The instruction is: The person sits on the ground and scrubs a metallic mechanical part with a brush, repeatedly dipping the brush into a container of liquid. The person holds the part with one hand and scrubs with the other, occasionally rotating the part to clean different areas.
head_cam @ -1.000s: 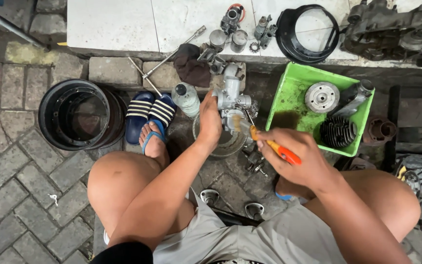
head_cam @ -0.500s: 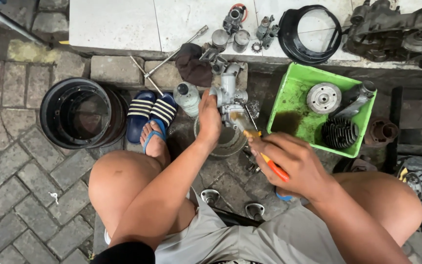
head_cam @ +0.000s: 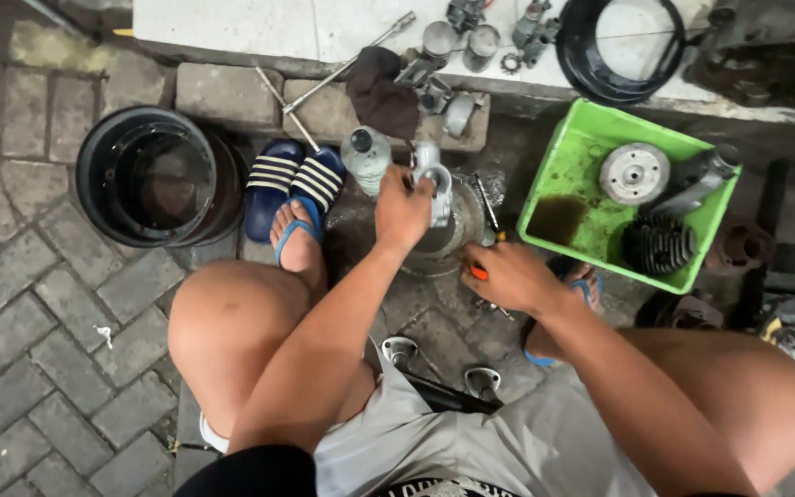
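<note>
Metal engine part [head_cam: 434, 184] stands upright in a shallow clear bowl [head_cam: 457, 241] on the paved ground, directly in front of the seated person. The left hand [head_cam: 402, 210] is clenched around the part from its left side, with the fingers wrapped over the upper section. The right hand [head_cam: 506, 274] sits just right of the bowl and grasps a tool with an orange handle [head_cam: 478, 272] (only a short length of the handle shows beyond the fingers; the working end is hidden, so where it meets the part cannot be told).

A small clear bottle with a dark cap [head_cam: 365, 156] stands just left of the part, beside a foot in a blue striped sandal [head_cam: 310, 198]. A second sandal of the same kind [head_cam: 267, 184] lies next to it, unworn. A black round tub [head_cam: 154, 177] rests on the paving further left.

To the right of the bowl sits a green plastic tray [head_cam: 581, 147]. It holds a round metal disc [head_cam: 633, 173], a finned black cylinder [head_cam: 660, 244] and a patch of dark liquid in its lower left corner.

A dark rag [head_cam: 384, 92] lies on the kerb stones behind the part, with a long metal wrench [head_cam: 342, 69] beside it. On the pale slab beyond lie several small metal parts [head_cam: 471, 41] and a black ring [head_cam: 623, 46].
</note>
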